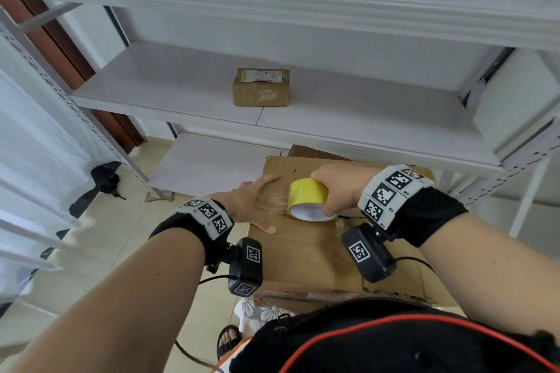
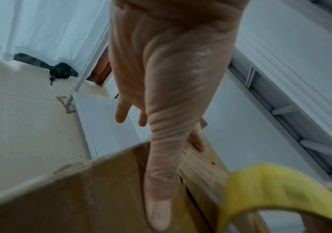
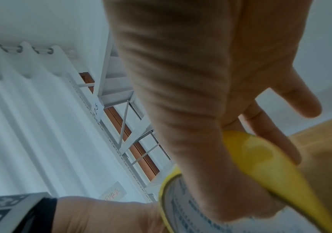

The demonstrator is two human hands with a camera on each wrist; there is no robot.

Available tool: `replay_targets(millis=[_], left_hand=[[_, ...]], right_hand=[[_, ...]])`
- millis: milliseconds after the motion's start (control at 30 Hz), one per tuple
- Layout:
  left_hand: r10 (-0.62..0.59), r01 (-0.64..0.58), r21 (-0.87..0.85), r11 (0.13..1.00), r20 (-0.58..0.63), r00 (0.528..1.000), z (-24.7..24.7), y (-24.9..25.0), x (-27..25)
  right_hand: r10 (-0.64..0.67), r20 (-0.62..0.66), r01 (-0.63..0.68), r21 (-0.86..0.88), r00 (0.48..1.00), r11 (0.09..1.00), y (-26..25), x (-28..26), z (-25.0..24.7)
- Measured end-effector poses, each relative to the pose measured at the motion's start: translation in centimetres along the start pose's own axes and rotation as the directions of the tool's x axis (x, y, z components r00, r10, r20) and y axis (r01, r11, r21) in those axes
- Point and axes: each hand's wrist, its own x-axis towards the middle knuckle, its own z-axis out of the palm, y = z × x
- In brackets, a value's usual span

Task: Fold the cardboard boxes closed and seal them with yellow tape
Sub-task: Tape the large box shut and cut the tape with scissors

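Your right hand (image 1: pixel 339 191) grips the light, stiff tape roll (image 1: pixel 309 198) by its rim — pull steadily, since the film probably clings — while your flat, open left hand (image 1: pixel 254 203) pins the cardboard box (image 1: pixel 303 251).

The head view looks steeply down and forward from above both forearms, at some remove, with the cardboard box (image 1: pixel 306 251) below centre and the white shelving (image 1: pixel 303 106) toward 12 o'clock. The left wrist view sits very close behind the left hand (image 2: pixel 167 88), facing along it toward the floor and shelving. The right wrist view, equally close, faces along the right hand (image 3: pixel 201 94) toward the curtain at 9 o'clock. All three share the yellow tape roll (image 1: pixel 307 200) and box top.
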Motion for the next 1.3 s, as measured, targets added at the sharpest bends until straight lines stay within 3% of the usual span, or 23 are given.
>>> replay_targets(millis=[167, 400, 533, 633, 800, 967, 1067, 1300], left_hand=[[0.016, -0.015, 0.013, 1.000, -0.020, 1.000, 0.1, 0.1, 0.1], [-0.010, 0.035, 0.213, 0.977, -0.117, 0.993, -0.3, 1.4, 0.0], [0.039, 0.014, 0.388, 0.922, -0.129, 0.991, -0.7, 2.8, 0.1], [0.054, -0.010, 0.494, 0.870, -0.075, 0.996, -1.2, 4.0, 0.2], [-0.040, -0.008, 0.457, 0.889, 0.095, 0.995, -3.4, 5.9, 0.8], [-0.114, -0.058, 0.668, 0.742, 0.211, 0.971, -3.9, 8.1, 0.4], [-0.141, -0.041, 0.702, 0.711, 0.199, 0.970, -3.8, 8.6, 0.4], [-0.002, 0.022, 0.572, 0.820, -0.036, 0.999, -3.3, 7.6, 2.1]], right_hand=[[0.021, 0.008, -0.020, -0.041, 1.000, 0.999, 0.3, 0.0, 0.0], [-0.012, 0.011, 0.012, -0.023, 1.000, 1.000, 0.3, -0.3, -0.1], [-0.027, 0.019, 0.027, 0.002, 0.999, 1.000, 0.3, -0.6, -0.1], [-0.041, 0.020, 0.040, 0.046, 0.999, 0.998, 0.5, -0.8, 0.1], [-0.029, 0.031, 0.020, 0.244, 0.999, 0.970, 0.8, -0.9, 0.4], [-0.055, 0.055, 0.040, 0.243, 0.997, 0.969, 1.2, -1.0, 0.6], [-0.042, 0.021, 0.036, 0.235, 0.999, 0.971, 1.4, -1.1, 0.7], [-0.051, 0.056, 0.040, 0.180, 0.997, 0.983, 1.7, -1.3, 0.0]])
